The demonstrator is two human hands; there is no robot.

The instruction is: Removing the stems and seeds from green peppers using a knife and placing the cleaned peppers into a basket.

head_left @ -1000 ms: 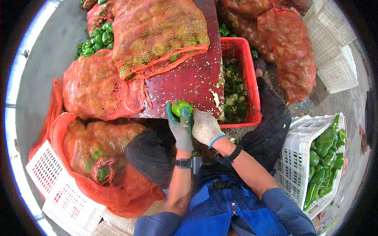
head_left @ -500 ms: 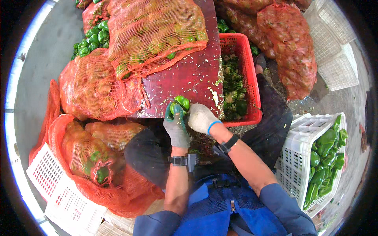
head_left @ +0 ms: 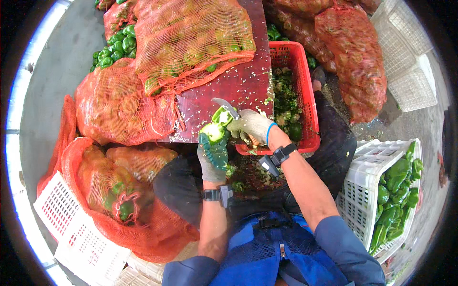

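My left hand (head_left: pixel 213 155), in a grey glove with green coated fingers, is closed round a green bell pepper (head_left: pixel 213 132). The pepper is cut open and pale flesh shows inside. Over the near edge of the red table (head_left: pixel 200 107), my right hand (head_left: pixel 255 125), in a whitish glove, grips a knife (head_left: pixel 225 106) with a curved blade; a bit of orange shows below its fingers. The blade reaches out past a hollow, cut piece of pepper (head_left: pixel 221 115) between the hands. Whether that piece is still joined to the rest, I cannot tell.
Orange mesh sacks of peppers (head_left: pixel 195 38) lie on and left of the table. A red basket (head_left: pixel 312 114) at its right holds green trimmings (head_left: pixel 285 95). Whole peppers fill a white crate (head_left: pixel 360 186) at the right. Seeds dot the tabletop.
The pepper, looking whole before, now shows its cut, pale inside. The knife blade has come into view at my right hand, which has turned and shifted slightly up and right.
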